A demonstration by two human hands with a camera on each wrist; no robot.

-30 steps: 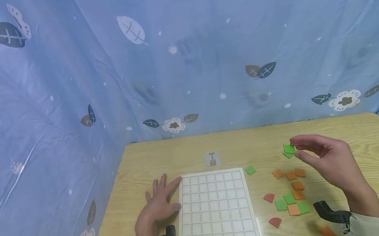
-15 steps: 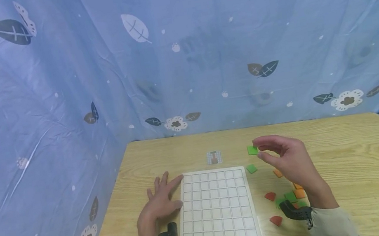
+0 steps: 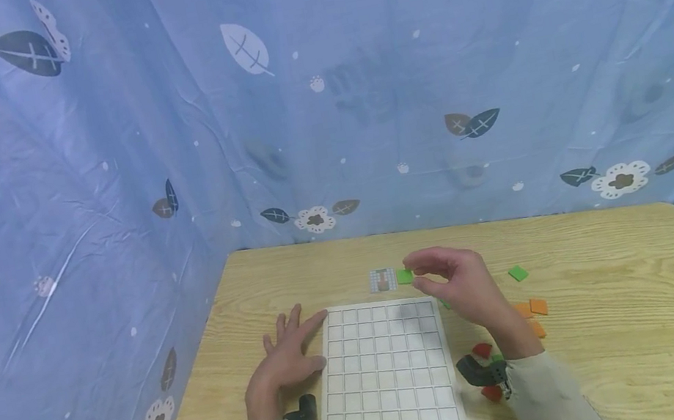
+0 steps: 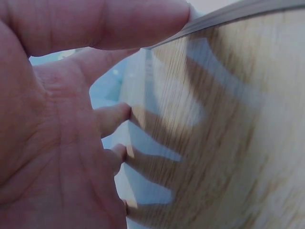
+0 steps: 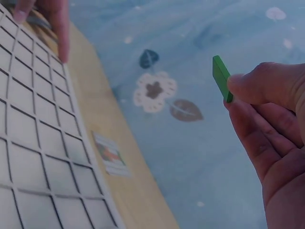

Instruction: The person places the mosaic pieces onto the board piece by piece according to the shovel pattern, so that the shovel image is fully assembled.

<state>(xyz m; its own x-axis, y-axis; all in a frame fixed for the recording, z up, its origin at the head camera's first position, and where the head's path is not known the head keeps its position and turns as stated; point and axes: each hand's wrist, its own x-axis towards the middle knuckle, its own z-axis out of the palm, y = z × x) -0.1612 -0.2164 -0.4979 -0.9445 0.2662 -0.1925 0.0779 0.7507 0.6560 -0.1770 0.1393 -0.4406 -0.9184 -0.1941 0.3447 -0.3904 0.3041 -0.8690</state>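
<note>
A white grid board (image 3: 383, 373) with rows of square cells lies on the table. My left hand (image 3: 285, 361) rests at its left side, fingers spread, with thumb and index fingertip at the edge; in the left wrist view the thumb (image 4: 109, 24) lies along the rim. Between thumb and fingertips, my right hand (image 3: 462, 287) pinches a thin green square tile (image 3: 404, 276) above the board's far right part. The right wrist view shows that tile (image 5: 221, 78) tilted, nearly edge-on. Just left of it in the head view lies a small printed card (image 3: 383, 280).
Right of the board lie red quarter-round tiles (image 3: 482, 350) and orange tiles (image 3: 538, 307), partly hidden under my right arm. Another green tile (image 3: 518, 273) lies farther right. A blue patterned curtain (image 3: 385, 98) hangs behind the wooden table (image 3: 635, 309).
My right hand has picked up a green tile at the right and carried it left toward the card. My left hand stays at the board's edge.
</note>
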